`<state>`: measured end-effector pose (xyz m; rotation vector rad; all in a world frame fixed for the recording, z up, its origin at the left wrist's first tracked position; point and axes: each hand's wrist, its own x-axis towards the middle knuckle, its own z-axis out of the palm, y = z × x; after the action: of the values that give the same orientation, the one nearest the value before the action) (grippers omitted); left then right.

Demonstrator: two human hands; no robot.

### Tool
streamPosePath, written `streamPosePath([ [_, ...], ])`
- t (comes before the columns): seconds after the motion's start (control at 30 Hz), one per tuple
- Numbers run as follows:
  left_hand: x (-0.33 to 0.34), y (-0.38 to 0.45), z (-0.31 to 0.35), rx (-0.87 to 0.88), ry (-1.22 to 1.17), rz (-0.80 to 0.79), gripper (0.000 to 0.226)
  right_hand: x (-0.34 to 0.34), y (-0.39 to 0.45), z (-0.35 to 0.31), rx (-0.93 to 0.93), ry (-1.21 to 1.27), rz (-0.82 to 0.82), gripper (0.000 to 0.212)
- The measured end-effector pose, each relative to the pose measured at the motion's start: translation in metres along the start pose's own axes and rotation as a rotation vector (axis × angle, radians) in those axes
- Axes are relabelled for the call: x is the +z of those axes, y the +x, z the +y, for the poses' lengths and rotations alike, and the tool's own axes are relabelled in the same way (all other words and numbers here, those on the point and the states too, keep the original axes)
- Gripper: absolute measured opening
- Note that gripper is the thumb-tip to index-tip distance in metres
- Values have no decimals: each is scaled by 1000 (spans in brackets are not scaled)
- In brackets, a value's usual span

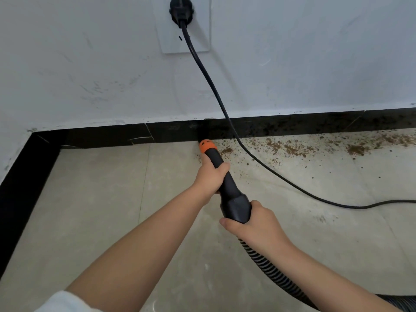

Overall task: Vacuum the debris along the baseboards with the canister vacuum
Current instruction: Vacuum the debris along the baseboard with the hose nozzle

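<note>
Along black baseboard [292, 124], brown debris [290, 149]

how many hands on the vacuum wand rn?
2. The left hand grips the black wand forward, just behind its orange collar. The right hand grips the rear end, where the ribbed hose joins. None hidden.

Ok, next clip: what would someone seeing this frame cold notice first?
Probably the two hands on the black vacuum nozzle at centre: the left hand grips near its orange collar, the right hand holds the wide end where the ribbed hose joins. Next, the brown debris scattered along the black baseboard to the right, crossed by a power cord from the wall socket.
</note>
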<state>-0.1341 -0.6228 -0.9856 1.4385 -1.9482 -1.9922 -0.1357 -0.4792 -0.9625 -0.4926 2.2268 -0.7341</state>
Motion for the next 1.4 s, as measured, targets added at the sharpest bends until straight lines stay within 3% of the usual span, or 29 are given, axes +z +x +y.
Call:
streamPosePath([
  [1.1,119,6,37,66,115,-282,71,-62,-4,68,145,140,249,42],
  [1.4,149,1,40,74,145,-253,74,-82,-6,84,160,134,273,37],
])
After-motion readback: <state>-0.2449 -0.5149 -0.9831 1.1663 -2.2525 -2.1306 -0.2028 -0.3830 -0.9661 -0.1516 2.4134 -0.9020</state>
